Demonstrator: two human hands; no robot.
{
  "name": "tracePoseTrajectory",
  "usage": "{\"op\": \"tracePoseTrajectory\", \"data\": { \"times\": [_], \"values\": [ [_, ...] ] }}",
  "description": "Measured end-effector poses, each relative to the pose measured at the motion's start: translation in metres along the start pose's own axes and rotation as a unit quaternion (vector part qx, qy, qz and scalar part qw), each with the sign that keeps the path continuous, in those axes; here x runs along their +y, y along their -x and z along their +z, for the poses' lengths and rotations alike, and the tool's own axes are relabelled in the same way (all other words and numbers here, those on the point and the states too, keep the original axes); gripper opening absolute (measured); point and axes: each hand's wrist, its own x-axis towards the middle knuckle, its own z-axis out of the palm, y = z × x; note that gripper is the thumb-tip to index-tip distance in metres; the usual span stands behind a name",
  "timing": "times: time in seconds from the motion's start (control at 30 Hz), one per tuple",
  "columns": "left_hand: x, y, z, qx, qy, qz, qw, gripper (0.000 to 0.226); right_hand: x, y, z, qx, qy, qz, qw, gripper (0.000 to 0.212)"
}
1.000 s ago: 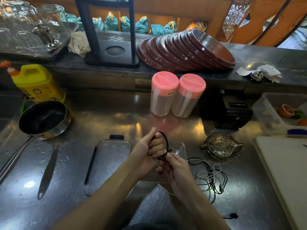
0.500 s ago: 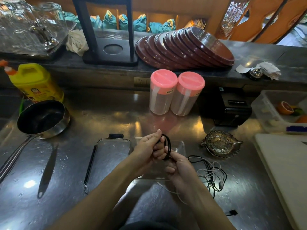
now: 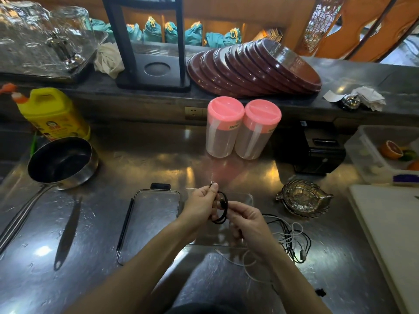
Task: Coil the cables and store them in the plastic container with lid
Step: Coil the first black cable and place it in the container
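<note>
Head cam: black cable [image 3: 221, 208] coil now lower, plug end up, both hands.

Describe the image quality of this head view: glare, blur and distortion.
Head view: warm glare patches break up the wet steel counter; the forearms and right hand are motion-blurred, while the left hand and black cable coil are only slightly soft; wide-angle distortion bows the back ledge and stretches the white cutting board near the edge.
</note>
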Motion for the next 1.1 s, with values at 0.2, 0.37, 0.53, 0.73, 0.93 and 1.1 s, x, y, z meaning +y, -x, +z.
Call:
{"op": "tracePoseTrajectory", "data": {
  "times": [0.2, 0.37, 0.53, 0.73, 0.93, 1.1],
  "values": [
    [-0.011, -0.001, 0.006, 0.028, -0.05, 0.031, 0.998, 0.035, -0.007, 0.01, 0.019, 0.026, 0.027, 0.005, 0.999, 0.016],
    [-0.02, -0.002, 0.011, 0.013, -0.07, 0.02, 0.997, 0.032, 0.01, 0.005, 0.023, 0.171, 0.174, -0.105, 0.964, 0.017],
    [-0.021, -0.001, 0.012, 0.017, -0.062, 0.034, 0.997, 0.033, 0.025, 0.002, 0.019, 0.233, 0.412, -0.258, 0.842, 0.021],
    [-0.032, -0.003, 0.009, 0.027, -0.045, 0.037, 0.998, 0.035, 0.03, 0.005, 0.026, 0.272, 0.42, -0.312, 0.808, 0.019],
    [-0.037, -0.001, 0.002, 0.012, -0.062, 0.071, 0.995, 0.032, 0.015, 0.006, 0.028, 0.246, 0.342, -0.254, 0.871, 0.014],
    [-0.044, -0.005, -0.004, 0.01, -0.059, 0.07, 0.996, 0.033, -0.004, 0.008, 0.026, 0.221, 0.234, -0.213, 0.922, 0.009]
  ]
}}
